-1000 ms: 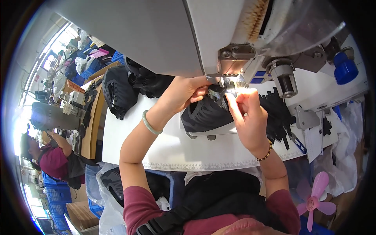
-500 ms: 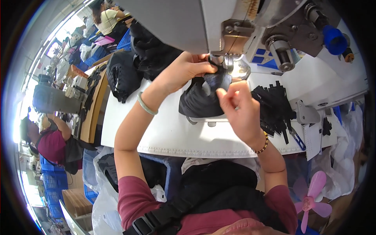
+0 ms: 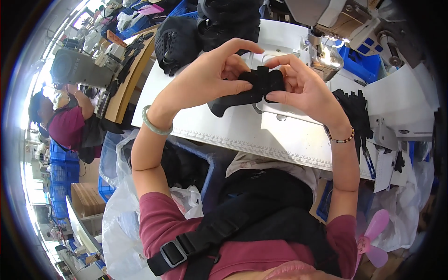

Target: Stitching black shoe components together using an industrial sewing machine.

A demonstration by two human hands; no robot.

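Observation:
A black shoe upper (image 3: 255,91) with a short tab sticking up from its edge is held above the white table (image 3: 196,119). My left hand (image 3: 205,79) grips its left side, with the thumb on the near face and the index finger stretched above. On the other side, my right hand (image 3: 305,88) pinches it between thumb and curled fingers. The fingertips behind the fabric are partly hidden. Beyond my right hand is the sewing machine (image 3: 347,18), with the shoe upper apart from it.
More black shoe uppers (image 3: 179,39) are piled at the table's back left. Black strips (image 3: 352,107) lie to the right, near a blue bin (image 3: 357,63). A pink fan (image 3: 366,242) is at lower right. Farther left, a person (image 3: 67,119) works at another machine.
Both hands have brought the shoe upper away from under the machine's needle area and turned it, so its tab now shows. The view has shifted, putting the machine farther right.

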